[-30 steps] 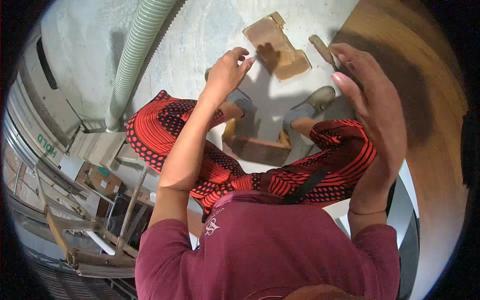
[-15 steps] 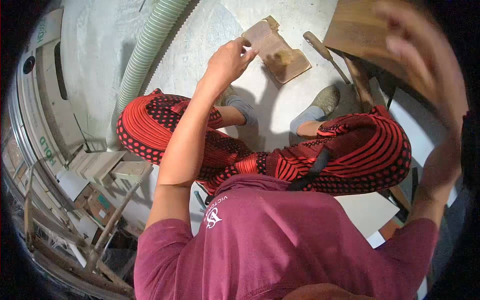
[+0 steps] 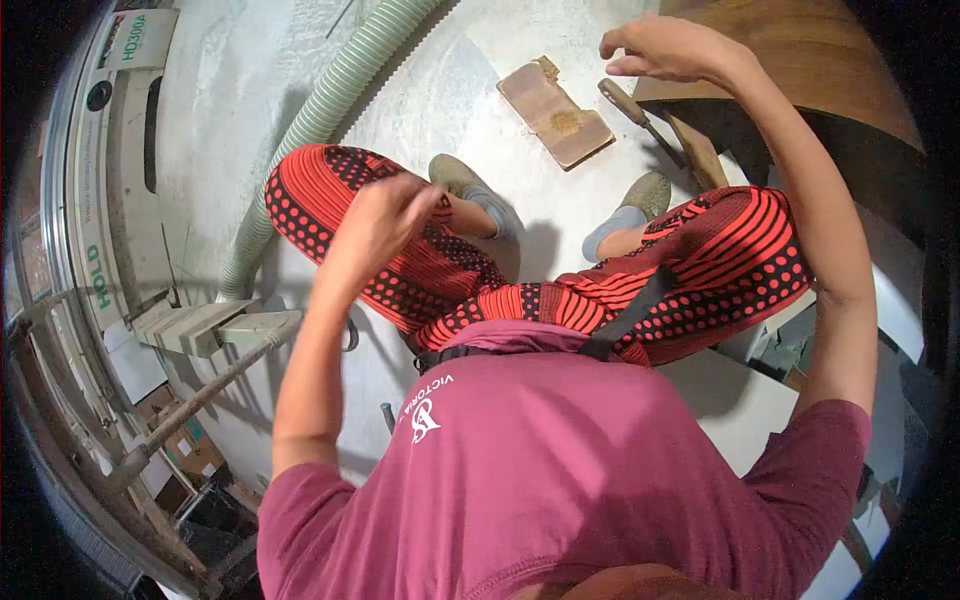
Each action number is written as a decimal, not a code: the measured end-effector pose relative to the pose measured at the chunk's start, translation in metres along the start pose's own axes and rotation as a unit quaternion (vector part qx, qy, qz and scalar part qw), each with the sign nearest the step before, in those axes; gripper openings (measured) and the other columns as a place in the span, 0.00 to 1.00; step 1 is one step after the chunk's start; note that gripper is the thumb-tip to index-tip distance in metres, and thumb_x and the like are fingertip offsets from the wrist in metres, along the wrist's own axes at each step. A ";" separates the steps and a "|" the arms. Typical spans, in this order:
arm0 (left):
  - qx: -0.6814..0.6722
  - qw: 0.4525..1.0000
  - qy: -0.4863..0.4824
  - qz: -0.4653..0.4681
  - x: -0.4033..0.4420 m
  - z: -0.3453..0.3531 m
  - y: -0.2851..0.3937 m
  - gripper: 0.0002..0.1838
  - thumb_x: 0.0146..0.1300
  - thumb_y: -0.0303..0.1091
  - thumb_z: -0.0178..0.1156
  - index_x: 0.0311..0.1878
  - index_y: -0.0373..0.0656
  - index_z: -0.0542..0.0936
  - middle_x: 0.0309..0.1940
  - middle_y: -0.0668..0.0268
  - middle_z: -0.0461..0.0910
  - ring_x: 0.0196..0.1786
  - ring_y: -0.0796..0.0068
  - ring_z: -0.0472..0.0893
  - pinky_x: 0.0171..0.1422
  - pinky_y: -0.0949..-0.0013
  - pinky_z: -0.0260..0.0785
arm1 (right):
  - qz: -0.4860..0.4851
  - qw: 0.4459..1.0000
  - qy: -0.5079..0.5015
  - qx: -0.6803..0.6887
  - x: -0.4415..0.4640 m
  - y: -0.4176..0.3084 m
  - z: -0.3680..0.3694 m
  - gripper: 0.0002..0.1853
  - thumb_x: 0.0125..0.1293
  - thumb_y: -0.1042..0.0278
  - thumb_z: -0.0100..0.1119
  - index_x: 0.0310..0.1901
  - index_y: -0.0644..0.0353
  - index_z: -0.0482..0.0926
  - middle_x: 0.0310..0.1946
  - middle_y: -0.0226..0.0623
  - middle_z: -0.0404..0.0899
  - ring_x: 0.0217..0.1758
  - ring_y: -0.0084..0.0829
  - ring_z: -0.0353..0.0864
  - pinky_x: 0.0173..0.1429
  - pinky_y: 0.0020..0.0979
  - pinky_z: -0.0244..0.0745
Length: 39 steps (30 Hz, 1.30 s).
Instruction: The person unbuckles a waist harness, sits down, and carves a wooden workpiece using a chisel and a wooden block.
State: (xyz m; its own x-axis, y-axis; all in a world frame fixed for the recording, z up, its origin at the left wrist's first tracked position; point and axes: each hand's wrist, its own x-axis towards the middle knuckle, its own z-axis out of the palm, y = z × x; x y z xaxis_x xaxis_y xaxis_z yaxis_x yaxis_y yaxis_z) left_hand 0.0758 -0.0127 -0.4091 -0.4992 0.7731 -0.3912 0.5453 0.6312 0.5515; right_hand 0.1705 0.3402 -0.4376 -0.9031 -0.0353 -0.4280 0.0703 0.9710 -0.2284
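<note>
My left hand [image 3: 388, 222] hovers above my left knee, slightly blurred, its fingers loosely bent and thumb apart; nothing shows in it. At the upper right, my right hand [image 3: 665, 48] is raised in front of a curved brown wooden panel [image 3: 790, 60], empty, with its fingers loosely apart. On the floor between my feet and the top edge lies a notched wooden block [image 3: 556, 112] with a rough, pale broken patch. Just below my right hand is a tool with a wooden handle [image 3: 622, 101] and thin dark shank; its tip's shape is unclear.
A ribbed, pale green hose [image 3: 340, 90] runs along the floor to my left. Farther left stands a machine marked HOLD [image 3: 100, 285], with short boards [image 3: 200, 325] and a rod [image 3: 215, 395] beside it. A narrow wooden piece [image 3: 697, 150] leans near my right foot.
My left hand has drawn back from beside the wooden block to above my knee. My right hand has swung left and inward. The block looks slightly smaller, and the view has shifted.
</note>
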 end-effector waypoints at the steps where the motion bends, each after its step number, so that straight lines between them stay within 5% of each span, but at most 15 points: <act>1: 0.051 0.996 -0.065 -0.025 -0.020 -0.011 0.000 0.20 0.67 0.42 0.54 0.27 0.33 0.74 0.17 0.57 0.71 0.22 0.69 0.70 0.30 0.63 0.64 | -0.023 0.999 0.027 0.015 -0.001 0.003 0.004 0.20 0.66 0.55 0.53 0.51 0.62 0.74 0.43 0.51 0.79 0.48 0.50 0.77 0.53 0.43 0.71; 3: 0.068 0.978 -0.179 -0.082 -0.056 -0.015 -0.023 0.17 0.67 0.40 0.53 0.30 0.34 0.75 0.18 0.56 0.72 0.23 0.69 0.73 0.31 0.63 0.66 | -0.015 1.000 0.023 0.015 -0.001 0.002 0.003 0.20 0.66 0.55 0.53 0.52 0.62 0.74 0.43 0.51 0.79 0.48 0.50 0.77 0.52 0.43 0.71; 4: 0.165 0.950 -0.242 0.109 -0.066 -0.017 -0.026 0.14 0.67 0.39 0.53 0.33 0.36 0.76 0.22 0.58 0.76 0.25 0.70 0.77 0.31 0.64 0.68 | -0.006 1.000 0.015 0.015 0.001 0.001 0.002 0.20 0.66 0.55 0.52 0.52 0.62 0.74 0.43 0.52 0.79 0.48 0.49 0.77 0.52 0.44 0.71; 5: 0.012 0.932 -0.330 -0.150 -0.082 -0.014 -0.021 0.13 0.67 0.38 0.51 0.37 0.38 0.77 0.28 0.61 0.80 0.29 0.71 0.80 0.32 0.66 0.72 | -0.008 1.000 0.016 0.017 0.003 0.000 0.001 0.20 0.66 0.55 0.52 0.52 0.62 0.74 0.43 0.52 0.79 0.48 0.49 0.77 0.52 0.44 0.71; 7: -0.072 0.881 -0.406 -0.233 -0.104 -0.001 -0.028 0.15 0.68 0.40 0.48 0.43 0.39 0.78 0.35 0.61 0.82 0.36 0.71 0.83 0.37 0.69 0.77 | -0.031 0.999 0.009 0.015 0.007 -0.001 0.002 0.20 0.66 0.56 0.53 0.52 0.62 0.74 0.42 0.51 0.80 0.48 0.49 0.78 0.51 0.45 0.71; 8: -0.098 0.870 -0.402 -0.268 -0.116 0.007 -0.033 0.15 0.68 0.39 0.49 0.46 0.39 0.78 0.38 0.58 0.82 0.40 0.67 0.83 0.42 0.67 0.76 | -0.032 0.999 0.008 0.019 0.009 -0.001 0.003 0.20 0.66 0.56 0.53 0.52 0.62 0.74 0.42 0.51 0.80 0.48 0.49 0.78 0.51 0.45 0.71; 10: -0.058 0.905 -0.395 -0.148 -0.136 0.022 -0.042 0.18 0.69 0.42 0.46 0.46 0.34 0.74 0.39 0.49 0.80 0.41 0.54 0.80 0.46 0.58 0.72 | -0.048 0.998 0.005 0.028 0.011 -0.003 -0.001 0.20 0.64 0.55 0.54 0.52 0.61 0.74 0.41 0.50 0.80 0.47 0.50 0.78 0.50 0.45 0.71; 12: -0.108 0.902 -0.397 -0.133 -0.144 0.030 -0.043 0.18 0.69 0.42 0.46 0.47 0.34 0.72 0.40 0.46 0.79 0.44 0.45 0.77 0.50 0.55 0.68 | -0.036 0.998 -0.034 0.033 0.006 -0.009 -0.018 0.21 0.65 0.54 0.52 0.52 0.61 0.75 0.43 0.51 0.79 0.49 0.50 0.78 0.51 0.44 0.71; 17: -0.120 0.900 -0.410 -0.086 -0.114 0.014 -0.025 0.18 0.68 0.41 0.49 0.50 0.34 0.69 0.42 0.44 0.78 0.47 0.45 0.77 0.49 0.54 0.68 | -0.031 0.995 -0.097 0.024 0.027 0.000 -0.006 0.24 0.62 0.50 0.52 0.51 0.61 0.77 0.42 0.51 0.80 0.50 0.48 0.78 0.53 0.43 0.71; 26: -0.225 0.825 -0.509 -0.104 -0.021 -0.005 -0.016 0.37 0.56 0.43 0.61 0.63 0.32 0.61 0.57 0.43 0.70 0.60 0.48 0.71 0.61 0.60 0.63 | -0.070 0.985 0.097 0.124 0.020 0.030 0.010 0.21 0.64 0.53 0.53 0.53 0.58 0.73 0.42 0.46 0.78 0.47 0.47 0.77 0.49 0.44 0.71; 28: -0.303 0.796 -0.511 -0.119 -0.017 -0.007 -0.023 0.34 0.58 0.42 0.59 0.62 0.31 0.63 0.57 0.43 0.70 0.60 0.48 0.71 0.62 0.61 0.63 | -0.040 0.987 0.075 0.133 0.023 0.028 0.013 0.19 0.63 0.55 0.55 0.51 0.57 0.74 0.44 0.46 0.78 0.47 0.46 0.78 0.47 0.43 0.73; 32: -0.139 0.787 -0.585 -0.137 -0.013 0.004 -0.031 0.24 0.61 0.39 0.55 0.57 0.34 0.71 0.54 0.41 0.72 0.56 0.46 0.74 0.58 0.56 0.67 | 0.001 0.992 0.030 0.124 0.008 0.027 0.045 0.17 0.64 0.55 0.55 0.49 0.57 0.75 0.43 0.48 0.78 0.46 0.45 0.79 0.46 0.42 0.74; 34: -0.142 0.822 -0.542 -0.098 -0.012 0.003 -0.024 0.18 0.60 0.37 0.55 0.50 0.36 0.77 0.44 0.42 0.78 0.49 0.46 0.78 0.52 0.54 0.70 | 0.006 0.990 0.009 0.138 -0.001 0.020 0.055 0.19 0.64 0.55 0.54 0.51 0.56 0.74 0.44 0.46 0.77 0.47 0.45 0.78 0.48 0.42 0.73; 37: 0.051 0.784 -0.612 -0.092 -0.007 0.011 -0.016 0.14 0.57 0.36 0.55 0.40 0.35 0.79 0.35 0.46 0.79 0.42 0.47 0.79 0.44 0.54 0.70 | 0.021 0.990 -0.025 0.137 -0.019 0.015 0.070 0.20 0.64 0.55 0.54 0.54 0.55 0.72 0.45 0.44 0.77 0.49 0.45 0.77 0.51 0.42 0.72; 39: 0.027 0.846 -0.531 -0.045 -0.032 0.019 -0.026 0.09 0.51 0.33 0.60 0.26 0.37 0.82 0.25 0.47 0.79 0.36 0.47 0.81 0.40 0.53 0.73 | 0.019 0.991 -0.043 0.124 -0.027 0.011 0.066 0.21 0.64 0.55 0.55 0.55 0.55 0.72 0.45 0.44 0.77 0.49 0.45 0.77 0.51 0.42 0.72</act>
State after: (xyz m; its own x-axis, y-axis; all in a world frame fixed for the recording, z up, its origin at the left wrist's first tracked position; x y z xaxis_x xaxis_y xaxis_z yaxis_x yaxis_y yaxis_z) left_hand 0.0907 -0.0523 -0.4251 0.3305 0.3228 -0.8869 0.5820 0.6701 0.4607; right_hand 0.2234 0.3360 -0.4861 -0.8588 -0.0313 -0.5114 0.2146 0.8843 -0.4146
